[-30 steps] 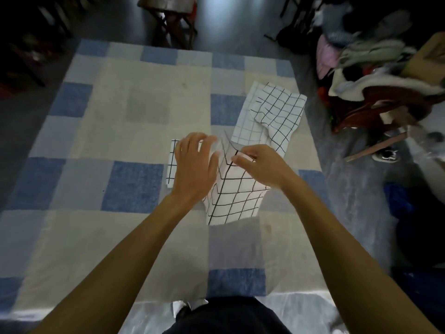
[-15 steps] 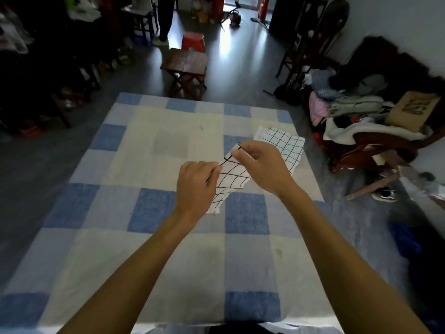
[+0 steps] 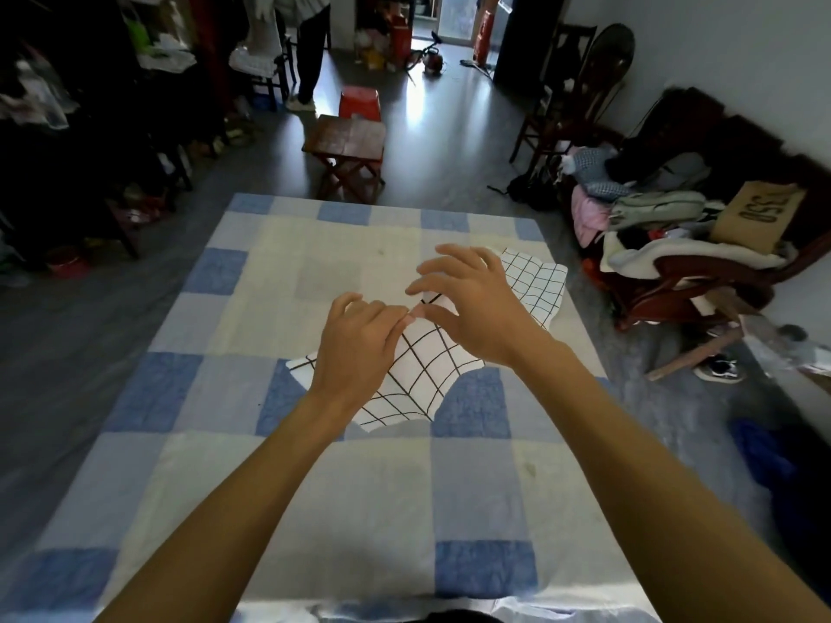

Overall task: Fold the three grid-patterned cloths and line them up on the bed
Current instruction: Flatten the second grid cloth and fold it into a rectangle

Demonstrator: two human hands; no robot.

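A white cloth with a black grid (image 3: 418, 375) hangs lifted above the middle of the bed. My left hand (image 3: 359, 348) and my right hand (image 3: 472, 303) each pinch its top edge, close together. The cloth's lower end droops towards the bedspread. A second grid cloth (image 3: 533, 281) lies unfolded near the bed's right edge, partly hidden behind my right hand. A white grid-patterned corner (image 3: 299, 368) shows left of my left wrist; whether it belongs to the held cloth I cannot tell.
The bed (image 3: 225, 442) carries a blue, grey and cream checked spread. A wooden stool (image 3: 346, 146) stands beyond its far end. A chair heaped with clothes (image 3: 665, 245) is at the right. A person's legs (image 3: 310, 51) show at the back.
The camera has tilted up, showing more of the room. My hands have lifted the cloth's top edge and kept close together, and the cloth now hangs wider below them.
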